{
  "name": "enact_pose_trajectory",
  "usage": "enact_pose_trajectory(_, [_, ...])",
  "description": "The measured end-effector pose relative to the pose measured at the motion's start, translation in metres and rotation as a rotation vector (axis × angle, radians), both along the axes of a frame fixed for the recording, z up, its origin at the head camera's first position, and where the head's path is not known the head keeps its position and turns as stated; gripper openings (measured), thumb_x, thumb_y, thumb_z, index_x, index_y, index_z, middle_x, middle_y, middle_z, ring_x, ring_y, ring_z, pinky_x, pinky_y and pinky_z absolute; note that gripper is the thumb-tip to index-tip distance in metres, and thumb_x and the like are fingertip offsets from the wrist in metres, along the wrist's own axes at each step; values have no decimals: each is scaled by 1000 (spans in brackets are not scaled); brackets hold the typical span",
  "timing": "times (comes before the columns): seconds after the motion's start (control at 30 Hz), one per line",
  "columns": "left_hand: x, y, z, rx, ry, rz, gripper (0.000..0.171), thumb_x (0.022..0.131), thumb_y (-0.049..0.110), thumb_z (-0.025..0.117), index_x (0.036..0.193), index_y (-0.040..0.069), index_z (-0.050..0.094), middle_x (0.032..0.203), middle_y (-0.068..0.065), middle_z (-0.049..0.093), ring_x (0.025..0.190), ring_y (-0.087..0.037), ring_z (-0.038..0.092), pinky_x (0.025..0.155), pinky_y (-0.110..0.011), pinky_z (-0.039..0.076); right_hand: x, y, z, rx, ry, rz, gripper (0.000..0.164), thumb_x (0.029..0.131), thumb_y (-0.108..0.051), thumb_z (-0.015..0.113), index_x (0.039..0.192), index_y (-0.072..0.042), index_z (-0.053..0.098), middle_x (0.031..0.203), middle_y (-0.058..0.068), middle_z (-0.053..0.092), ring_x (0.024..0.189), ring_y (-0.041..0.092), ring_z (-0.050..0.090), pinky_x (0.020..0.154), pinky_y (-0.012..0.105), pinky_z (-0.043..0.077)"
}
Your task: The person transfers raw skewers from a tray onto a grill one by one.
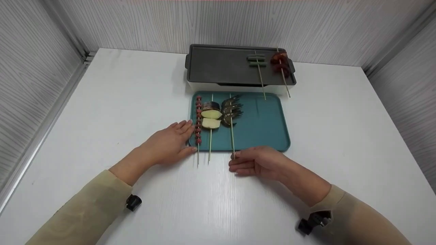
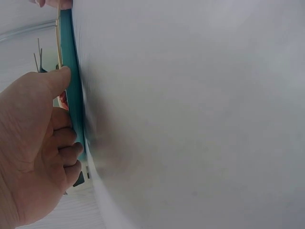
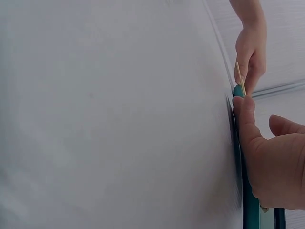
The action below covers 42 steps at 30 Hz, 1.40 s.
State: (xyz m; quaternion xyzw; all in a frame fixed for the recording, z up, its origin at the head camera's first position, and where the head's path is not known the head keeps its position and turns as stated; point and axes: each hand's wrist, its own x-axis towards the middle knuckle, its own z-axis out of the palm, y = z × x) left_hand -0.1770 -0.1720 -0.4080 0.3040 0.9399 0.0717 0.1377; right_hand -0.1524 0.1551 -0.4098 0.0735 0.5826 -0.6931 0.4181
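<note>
A teal tray (image 1: pixel 260 126) holds a skewer of small red pieces (image 1: pixel 198 114), a skewer with pale slices and a dark-skinned piece (image 1: pixel 211 117), and a shrimp skewer (image 1: pixel 231 112). My left hand (image 1: pixel 172 143) touches the tray's left side, thumb near the front corner; in the left wrist view its fingers (image 2: pixel 66 148) are bent loosely against the rim. My right hand (image 1: pixel 260 161) pinches the bare end of the shrimp skewer at the tray's front edge. In the right wrist view, the right hand (image 3: pixel 274 162) stays low beside the tray and hides much of its own grip.
Behind the tray stands a dark grill plate (image 1: pixel 219 66) on a white base. At its right side lie a skewer of green pieces (image 1: pixel 257 61) and a skewer of red-brown pieces (image 1: pixel 280 64), sticks overhanging the front. Panelled walls bound the white table (image 1: pixel 143 88).
</note>
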Motion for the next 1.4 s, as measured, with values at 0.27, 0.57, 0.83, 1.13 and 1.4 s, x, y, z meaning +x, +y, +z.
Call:
enact_pose_trajectory(0.27, [0,1,1,-2,-1,0,79,112,49,49,163,-7,30,172,-23,22,160,-38,21,131,-50,19,-3,-2,3,-34,-2,-17,32,108,-9,60,133,11,63,111,19,78,104,27,78,96,39,62])
enact_pose_trajectory(0.57, [-1,1,-1,5,6,0,79,111,50,49,163,-7,30,172,-22,22,160,-37,21,131,-50,19,-6,-3,6,-18,5,-57,35,108,-7,62,138,10,61,110,15,78,96,20,79,88,32,64])
enact_pose_trajectory(0.83, [-1,1,1,4,-4,1,79,111,49,50,163,-7,30,172,-22,22,160,-37,21,131,-51,19,-6,-3,9,23,29,-81,36,107,-3,62,140,10,61,107,13,78,93,17,78,84,28,64])
enact_pose_trajectory(1.13, [-1,0,0,12,3,-8,78,112,49,49,163,-8,31,172,-23,23,160,-38,22,130,-52,20,-6,-2,10,43,57,-83,33,107,-3,62,138,9,62,105,11,78,92,16,77,81,25,63])
enact_pose_trajectory(1.4, [-1,1,0,-2,3,-8,78,112,48,49,163,-8,30,172,-24,22,159,-39,22,130,-52,20,-5,-1,12,39,75,-81,35,107,-3,62,139,11,60,104,12,78,92,16,76,81,25,62])
